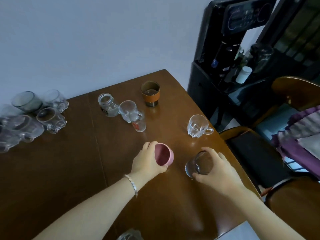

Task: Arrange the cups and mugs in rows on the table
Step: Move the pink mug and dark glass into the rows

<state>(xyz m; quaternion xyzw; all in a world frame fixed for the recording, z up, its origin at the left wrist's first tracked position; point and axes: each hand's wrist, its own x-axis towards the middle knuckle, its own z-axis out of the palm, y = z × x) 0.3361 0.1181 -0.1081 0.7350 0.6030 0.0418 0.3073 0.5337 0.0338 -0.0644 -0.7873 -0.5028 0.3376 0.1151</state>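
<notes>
My left hand [147,161] grips a pink cup [164,154], tilted with its mouth facing me, just above the brown wooden table [72,170]. My right hand [218,168] holds a dark smoky glass [199,164] by its side, also tilted, near the table's right edge. A clear glass mug [197,126] with a handle stands beyond my right hand. Farther back stand a brown-sleeved cup [150,93], a glass jar mug [106,104], another clear mug [129,110] and a small glass with a red mark [139,125].
Several clear and grey glasses [31,116] cluster at the table's far left. One more glass [129,235] shows at the bottom edge. A black water dispenser [230,49] stands right of the table, with wooden chairs [259,153] and purple cloth [297,129] beside it.
</notes>
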